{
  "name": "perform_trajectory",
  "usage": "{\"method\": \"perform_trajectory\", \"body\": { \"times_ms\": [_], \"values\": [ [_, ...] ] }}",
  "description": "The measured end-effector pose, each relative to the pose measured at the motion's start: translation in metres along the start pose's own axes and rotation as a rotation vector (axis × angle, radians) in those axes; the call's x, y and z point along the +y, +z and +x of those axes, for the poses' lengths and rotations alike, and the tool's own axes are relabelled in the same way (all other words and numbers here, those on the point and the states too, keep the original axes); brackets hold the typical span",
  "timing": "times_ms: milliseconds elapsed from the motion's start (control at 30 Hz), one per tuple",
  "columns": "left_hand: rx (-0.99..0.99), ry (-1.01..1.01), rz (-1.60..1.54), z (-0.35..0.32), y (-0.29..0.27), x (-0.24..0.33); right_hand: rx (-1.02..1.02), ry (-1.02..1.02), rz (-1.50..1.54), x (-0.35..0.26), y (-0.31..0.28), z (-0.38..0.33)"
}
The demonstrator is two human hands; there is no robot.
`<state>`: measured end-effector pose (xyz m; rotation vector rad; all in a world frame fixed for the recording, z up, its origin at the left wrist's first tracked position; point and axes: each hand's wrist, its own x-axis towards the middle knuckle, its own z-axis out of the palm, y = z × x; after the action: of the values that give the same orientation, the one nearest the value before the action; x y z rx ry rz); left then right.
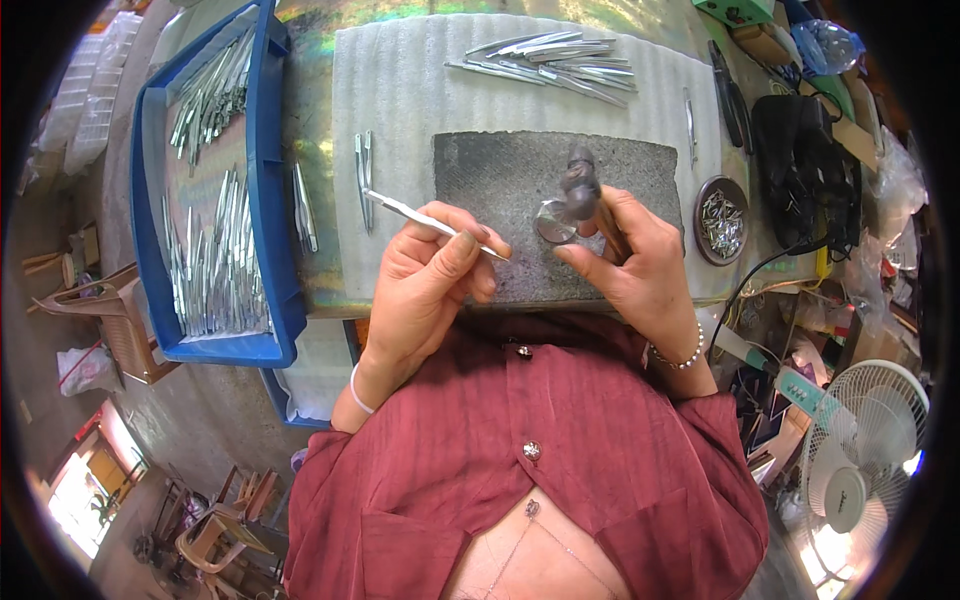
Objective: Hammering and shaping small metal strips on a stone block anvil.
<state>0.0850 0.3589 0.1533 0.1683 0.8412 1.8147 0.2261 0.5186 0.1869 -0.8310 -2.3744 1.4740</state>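
My left hand point(430, 265) pinches a slim silver metal piece point(412, 212) that tapers toward its ends. It is held aslant over the left edge of a dark grey pad point(490, 165). In my right hand point(640, 250) is a hammer point(579, 190), gripped by its wooden handle with the dark head pointing away from me. Just left of the hammer head, a small round shiny metal block point(553, 222) rests on the pad. Two similar slim pieces point(363, 180) lie on the white foam sheet point(390, 80), beyond my left hand.
A blue tray point(290, 200) at left holds many slim silver pieces; more lie in a pile point(550, 65) on the foam's far side. A round dish point(721, 220) of small metal parts stands at right, near pliers point(733, 100) and a black cabled device point(800, 170). A fan point(860, 440) stands lower right.
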Motion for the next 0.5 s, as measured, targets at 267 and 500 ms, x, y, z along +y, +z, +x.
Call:
{"method": "perform_trajectory", "body": {
  "times_ms": [267,500],
  "values": [
    [-0.014,0.081,0.217,0.012,0.006,-0.004,-0.030,-0.164,-0.176,0.005,0.011,0.008],
    [-0.029,0.150,0.580,0.023,0.018,-0.011,-0.010,0.003,0.077,0.019,0.002,-0.005]
  ]
}}
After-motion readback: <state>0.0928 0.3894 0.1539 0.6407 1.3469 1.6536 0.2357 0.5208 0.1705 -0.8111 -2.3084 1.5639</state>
